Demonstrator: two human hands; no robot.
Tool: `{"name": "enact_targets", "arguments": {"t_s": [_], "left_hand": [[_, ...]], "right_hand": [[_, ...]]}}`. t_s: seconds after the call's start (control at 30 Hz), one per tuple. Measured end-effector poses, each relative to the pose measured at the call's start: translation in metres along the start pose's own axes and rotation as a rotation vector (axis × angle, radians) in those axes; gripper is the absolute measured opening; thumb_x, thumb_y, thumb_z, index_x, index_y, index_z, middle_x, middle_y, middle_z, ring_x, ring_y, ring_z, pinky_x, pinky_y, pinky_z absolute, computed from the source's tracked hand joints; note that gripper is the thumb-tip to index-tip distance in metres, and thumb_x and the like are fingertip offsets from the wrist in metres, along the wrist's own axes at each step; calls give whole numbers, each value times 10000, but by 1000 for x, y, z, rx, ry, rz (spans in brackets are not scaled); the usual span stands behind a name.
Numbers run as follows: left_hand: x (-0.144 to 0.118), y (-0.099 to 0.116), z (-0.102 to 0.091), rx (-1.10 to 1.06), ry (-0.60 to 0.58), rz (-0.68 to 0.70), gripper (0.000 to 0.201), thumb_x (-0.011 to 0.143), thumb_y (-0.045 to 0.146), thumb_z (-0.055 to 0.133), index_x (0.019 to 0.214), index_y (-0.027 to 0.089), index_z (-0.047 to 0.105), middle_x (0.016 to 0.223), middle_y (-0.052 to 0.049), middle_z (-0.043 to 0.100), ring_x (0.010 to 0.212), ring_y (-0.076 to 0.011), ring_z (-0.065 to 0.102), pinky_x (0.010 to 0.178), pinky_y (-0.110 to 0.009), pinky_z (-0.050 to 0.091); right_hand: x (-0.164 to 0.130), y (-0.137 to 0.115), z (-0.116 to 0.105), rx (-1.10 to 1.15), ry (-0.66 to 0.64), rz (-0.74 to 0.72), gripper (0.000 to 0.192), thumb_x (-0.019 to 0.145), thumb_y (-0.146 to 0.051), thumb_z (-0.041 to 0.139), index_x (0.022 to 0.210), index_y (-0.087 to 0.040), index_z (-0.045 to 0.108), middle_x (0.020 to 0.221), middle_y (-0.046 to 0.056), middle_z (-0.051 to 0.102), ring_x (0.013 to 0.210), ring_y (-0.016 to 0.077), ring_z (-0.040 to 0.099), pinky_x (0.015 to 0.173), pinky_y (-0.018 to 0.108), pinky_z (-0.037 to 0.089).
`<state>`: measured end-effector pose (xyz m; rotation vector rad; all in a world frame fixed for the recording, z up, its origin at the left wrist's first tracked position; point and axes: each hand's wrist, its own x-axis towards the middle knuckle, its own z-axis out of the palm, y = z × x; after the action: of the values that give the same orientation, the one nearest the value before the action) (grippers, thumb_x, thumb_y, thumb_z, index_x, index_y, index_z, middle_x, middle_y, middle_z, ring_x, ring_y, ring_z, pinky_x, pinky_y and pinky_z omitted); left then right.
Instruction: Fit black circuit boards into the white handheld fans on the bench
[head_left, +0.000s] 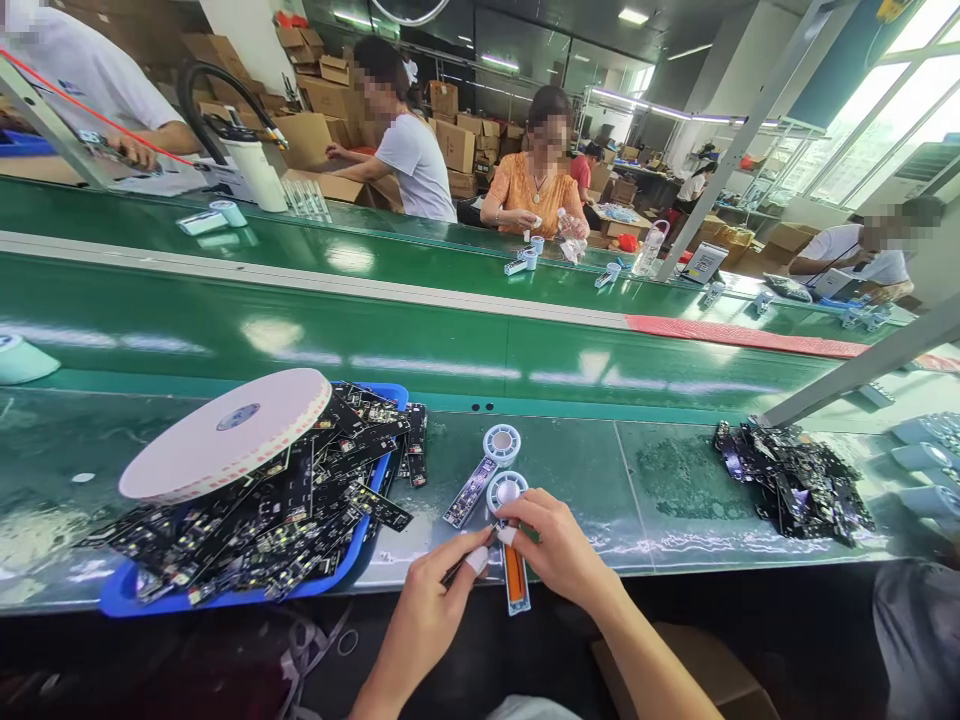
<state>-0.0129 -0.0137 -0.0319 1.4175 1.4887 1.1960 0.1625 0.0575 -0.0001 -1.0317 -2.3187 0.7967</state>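
Observation:
My left hand (442, 585) and my right hand (559, 550) meet at the table's front edge, fingertips pinched together. A small dark piece shows between them, too hidden to name. White covers sit on some fingertips. Under my right fingers lies a pale blue handheld fan-like housing (517, 590), its round head away from me and its handle open, showing an orange insert. My right fingers touch or hover at its neck; I cannot tell which. Just beyond, to the left, lies a second such housing (501, 444) with a circuit board (471, 490) in its handle.
On the left, a blue tray (345, 575) heaped with black circuit boards (300, 500) carries a large white reel (225, 435). Another pile of boards (795, 485) lies right, near pale blue housings (926, 458). A metal post (847, 350) slants up there. Co-workers sit beyond the green conveyor (420, 350).

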Motion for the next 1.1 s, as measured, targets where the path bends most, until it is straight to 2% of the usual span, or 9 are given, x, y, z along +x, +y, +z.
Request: {"name": "enact_targets", "arguments": {"t_s": [0.1, 0.3, 0.47, 0.53, 0.67, 0.83, 0.93, 1.03, 1.1], "left_hand": [[5, 0, -7, -39, -59, -48, 295, 877, 343, 557, 999, 238, 805, 1015, -90, 800, 852, -252, 764, 664, -316, 644], [9, -6, -3, -38, -52, -52, 299, 869, 368, 572, 1006, 229, 799, 1098, -96, 783, 1063, -279, 721, 941, -402, 587], [-12, 11, 12, -64, -21, -85, 432, 951, 450, 451, 1210, 227, 716, 1280, -96, 710, 1207, -272, 645, 1066, -418, 497], [-21, 16, 16, -96, 2, -152, 481, 988, 471, 358, 1294, 249, 655, 1320, -81, 687, 1237, -256, 623, 1099, -427, 459], [-15, 13, 23, -111, 0, -263, 445, 928, 490, 445, 1190, 195, 651, 1030, -100, 762, 898, -253, 718, 845, -400, 573], [11, 3, 27, -21, -30, -298, 378, 762, 484, 651, 957, 161, 679, 663, 1, 628, 624, -195, 610, 594, -301, 491], [14, 5, 28, -207, -187, -373, 483, 728, 560, 703, 972, 144, 682, 687, -6, 651, 629, -187, 609, 580, -286, 476], [10, 12, 29, -524, -353, -404, 526, 764, 617, 689, 1023, 160, 702, 847, -53, 730, 821, -232, 682, 748, -338, 538], [7, 17, 31, -686, -370, -443, 537, 762, 617, 709, 1063, 173, 701, 955, -75, 748, 947, -263, 693, 854, -379, 540]], "right_hand": [[3, 3, -3, 58, -45, -17, 215, 871, -42, 647, 970, -213, 732, 935, 31, 684, 899, 175, 624, 806, 273, 482], [3, -1, 4, 88, 63, 65, 219, 879, -66, 603, 961, -202, 754, 911, 46, 671, 873, 180, 620, 779, 277, 478], [-9, -7, -1, 262, 18, 303, 176, 931, -273, 606, 995, -197, 751, 656, -24, 601, 592, 127, 507, 584, 238, 386], [-15, -6, -1, 430, 17, 398, 232, 911, -346, 631, 1047, -187, 729, 667, -25, 607, 592, 121, 505, 574, 232, 387], [-22, 0, 3, 777, 41, 451, 244, 822, -343, 683, 1003, -179, 697, 844, 23, 679, 747, 150, 599, 685, 253, 462], [-21, 2, 7, 970, 107, 464, 202, 745, -332, 694, 889, -192, 674, 785, 7, 654, 704, 147, 576, 684, 255, 457], [-24, 2, 10, 1103, 100, 454, 203, 718, -361, 684, 827, -193, 654, 745, 4, 623, 653, 141, 538, 639, 250, 440], [-29, 4, 14, 1130, 84, 408, 241, 690, -399, 713, 782, -189, 642, 707, 2, 592, 640, 142, 520, 632, 252, 429], [-32, 5, 14, 1121, 88, 375, 278, 698, -433, 737, 793, -192, 634, 721, 2, 592, 638, 140, 522, 633, 255, 436]]}}
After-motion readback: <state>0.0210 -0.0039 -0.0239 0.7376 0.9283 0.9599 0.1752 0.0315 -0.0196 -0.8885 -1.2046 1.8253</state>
